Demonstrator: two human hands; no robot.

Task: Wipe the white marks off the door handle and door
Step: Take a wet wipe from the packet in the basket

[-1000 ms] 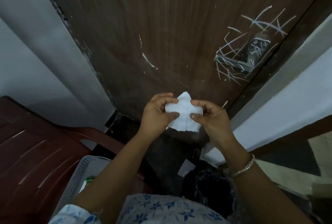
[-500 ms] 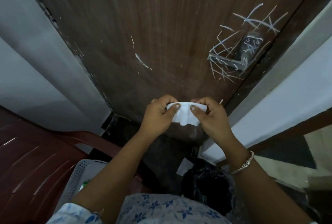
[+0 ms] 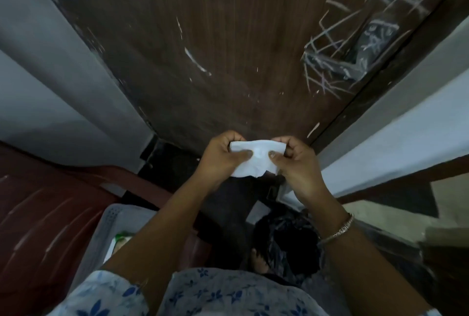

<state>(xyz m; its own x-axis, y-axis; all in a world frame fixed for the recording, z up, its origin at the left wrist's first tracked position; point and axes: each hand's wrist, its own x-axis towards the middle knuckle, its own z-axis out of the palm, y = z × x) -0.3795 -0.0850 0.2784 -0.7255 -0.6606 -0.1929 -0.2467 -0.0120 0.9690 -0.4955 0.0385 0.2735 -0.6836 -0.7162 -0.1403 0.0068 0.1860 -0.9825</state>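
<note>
A dark brown wooden door point(image 3: 228, 36) fills the upper view. Its metal handle point(image 3: 365, 44) sits at the upper right, covered and ringed by white scribbled marks point(image 3: 327, 72). A short white streak point(image 3: 196, 60) marks the door's middle. Below the door, my left hand point(image 3: 219, 161) and my right hand point(image 3: 297, 163) both pinch a folded white wipe point(image 3: 256, 158) between thumbs and fingers. The wipe is held well below and left of the handle, away from the door's surface.
A dark red plastic chair point(image 3: 43, 227) stands at the lower left, with a white perforated basket point(image 3: 116, 219) beside it. A black bag point(image 3: 286, 237) lies on the floor by my feet. A white wall point(image 3: 393, 138) and door frame run along the right.
The wipe's raised peak has been folded down into a flatter, wider band between both hands. The camera has moved closer to the door, so the handle sits higher and farther right.
</note>
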